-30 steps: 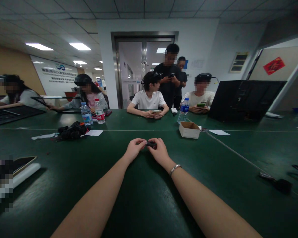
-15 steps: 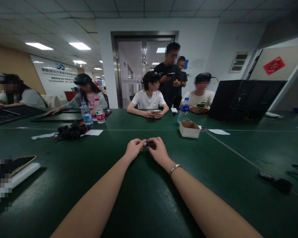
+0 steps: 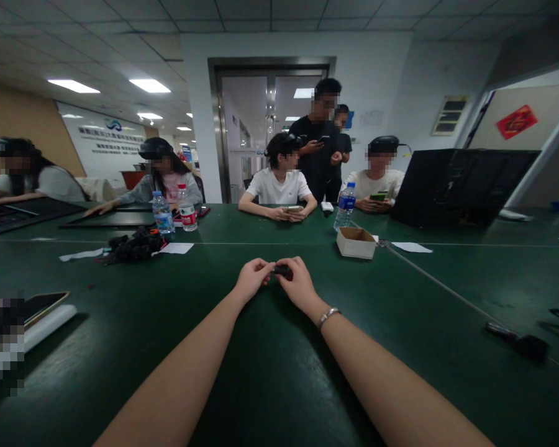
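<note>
Above the green table (image 3: pixel 279 347), a small dark cylindrical object (image 3: pixel 280 270) spans the gap between my two hands. Its left end is pinched between thumb and fingertips of my left hand (image 3: pixel 253 277). Curled around its right part is my right hand (image 3: pixel 299 282), with a silver bracelet at the wrist. The fingers cover much of the object, and its exact kind is too small to make out.
A small open cardboard box (image 3: pixel 356 247) stands ahead to the right, beside a water bottle (image 3: pixel 345 208). Tangled black cables (image 3: pixel 135 246) lie ahead left. A dark brush-like tool (image 3: pixel 517 341) is at far right. A phone (image 3: pixel 44 307) is left. People sit opposite.
The silvery left end of the object, visible earlier beside my left fingertips, is now mostly covered by them. Both hands have stayed in nearly the same place.
</note>
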A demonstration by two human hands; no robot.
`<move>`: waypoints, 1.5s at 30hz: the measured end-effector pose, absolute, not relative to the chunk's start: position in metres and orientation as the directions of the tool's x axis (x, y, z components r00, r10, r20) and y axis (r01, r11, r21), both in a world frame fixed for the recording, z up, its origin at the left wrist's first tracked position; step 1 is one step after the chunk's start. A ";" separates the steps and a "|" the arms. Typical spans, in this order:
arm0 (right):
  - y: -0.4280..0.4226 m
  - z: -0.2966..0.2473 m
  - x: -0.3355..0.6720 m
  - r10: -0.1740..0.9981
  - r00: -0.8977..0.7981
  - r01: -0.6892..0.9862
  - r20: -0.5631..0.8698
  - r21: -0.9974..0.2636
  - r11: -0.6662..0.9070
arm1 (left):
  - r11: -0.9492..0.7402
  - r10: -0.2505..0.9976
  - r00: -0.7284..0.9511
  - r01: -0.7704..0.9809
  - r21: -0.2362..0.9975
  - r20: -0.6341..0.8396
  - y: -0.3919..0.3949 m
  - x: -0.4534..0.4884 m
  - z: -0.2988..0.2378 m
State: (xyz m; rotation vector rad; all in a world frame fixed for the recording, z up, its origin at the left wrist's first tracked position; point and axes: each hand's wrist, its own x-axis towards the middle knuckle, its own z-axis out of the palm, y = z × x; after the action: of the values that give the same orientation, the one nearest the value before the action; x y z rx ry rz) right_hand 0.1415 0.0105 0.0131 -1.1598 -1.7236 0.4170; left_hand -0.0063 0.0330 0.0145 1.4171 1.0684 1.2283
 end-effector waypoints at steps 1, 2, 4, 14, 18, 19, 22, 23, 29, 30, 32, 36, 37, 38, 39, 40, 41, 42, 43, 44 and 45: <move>0.011 0.013 0.142 0.848 -0.061 0.512 0.527 -0.712 0.480 | -0.180 0.977 0.120 0.021 0.983 0.177 0.033 -0.007 0.014; 0.011 0.013 0.142 0.850 -0.058 0.514 0.524 -0.714 0.475 | -0.185 0.975 0.123 0.011 0.983 0.183 0.033 -0.007 0.014; 0.010 0.014 0.142 0.854 -0.057 0.515 0.517 -0.717 0.469 | -0.189 0.973 0.130 -0.012 0.982 0.189 0.033 -0.007 0.014; 0.010 0.015 0.141 0.865 -0.043 0.536 0.500 -0.719 0.442 | -0.143 0.978 0.140 -0.091 0.986 0.155 0.028 -0.011 0.020; 0.010 0.015 0.143 0.855 -0.061 0.562 0.514 -0.690 0.455 | -0.114 0.983 0.130 -0.117 0.987 0.129 0.031 -0.012 0.017; 0.010 0.016 0.143 0.851 -0.068 0.564 0.521 -0.684 0.463 | -0.114 0.983 0.131 -0.116 0.987 0.129 0.032 -0.012 0.016; 0.009 0.016 0.143 0.833 -0.082 0.556 0.547 -0.668 0.494 | -0.116 0.981 0.142 -0.108 0.987 0.130 0.034 -0.013 0.014; 0.009 0.016 0.143 0.827 -0.086 0.554 0.555 -0.664 0.503 | -0.116 0.981 0.141 -0.107 0.987 0.131 0.034 -0.013 0.013; 0.008 0.014 0.144 0.806 -0.103 0.547 0.583 -0.643 0.536 | -0.114 0.982 0.140 -0.088 0.990 0.125 0.034 -0.013 0.014; 0.008 0.014 0.144 0.804 -0.107 0.546 0.584 -0.641 0.539 | -0.113 0.982 0.141 -0.079 0.990 0.124 0.034 -0.013 0.014; 0.008 0.014 0.144 0.801 -0.114 0.546 0.588 -0.636 0.545 | -0.117 0.983 0.139 -0.051 0.992 0.123 0.034 -0.013 0.015; 0.006 0.016 0.143 0.797 -0.119 0.546 0.592 -0.631 0.550 | -0.131 0.983 0.137 0.030 0.991 0.126 0.031 -0.014 0.020; 0.006 0.017 0.143 0.798 -0.121 0.545 0.590 -0.632 0.550 | -0.134 0.983 0.136 0.048 0.990 0.126 0.031 -0.013 0.021; 0.005 0.017 0.143 0.799 -0.122 0.543 0.589 -0.634 0.551 | -0.135 0.983 0.133 0.065 0.989 0.125 0.030 -0.013 0.022; 0.005 0.018 0.143 0.799 -0.123 0.541 0.589 -0.635 0.552 | -0.136 0.984 0.131 0.079 0.988 0.125 0.030 -0.013 0.022; 0.005 0.018 0.143 0.798 -0.125 0.539 0.589 -0.635 0.553 | -0.137 0.984 0.127 0.090 0.986 0.125 0.029 -0.013 0.022; 0.005 0.018 0.143 0.799 -0.126 0.539 0.588 -0.635 0.553 | -0.138 0.984 0.123 0.100 0.985 0.125 0.029 -0.013 0.022; 0.004 0.019 0.143 0.799 -0.127 0.542 0.587 -0.634 0.552 | -0.139 0.985 0.122 0.107 0.984 0.126 0.030 -0.013 0.022; 0.004 0.019 0.143 0.800 -0.129 0.546 0.586 -0.631 0.551 | -0.141 0.984 0.121 0.112 0.984 0.128 0.030 -0.013 0.022; 0.004 0.019 0.143 0.801 -0.132 0.550 0.584 -0.629 0.550 | -0.143 0.984 0.122 0.115 0.983 0.129 0.030 -0.013 0.021; 0.003 0.020 0.143 0.801 -0.136 0.552 0.584 -0.626 0.550 | -0.145 0.984 0.124 0.116 0.983 0.131 0.030 -0.013 0.021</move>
State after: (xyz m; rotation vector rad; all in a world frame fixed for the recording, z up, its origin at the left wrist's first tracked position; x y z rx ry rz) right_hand 0.1429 0.0034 0.0198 -1.1148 -1.8159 0.3208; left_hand -0.0132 0.0302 0.0209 1.4571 1.1435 1.1606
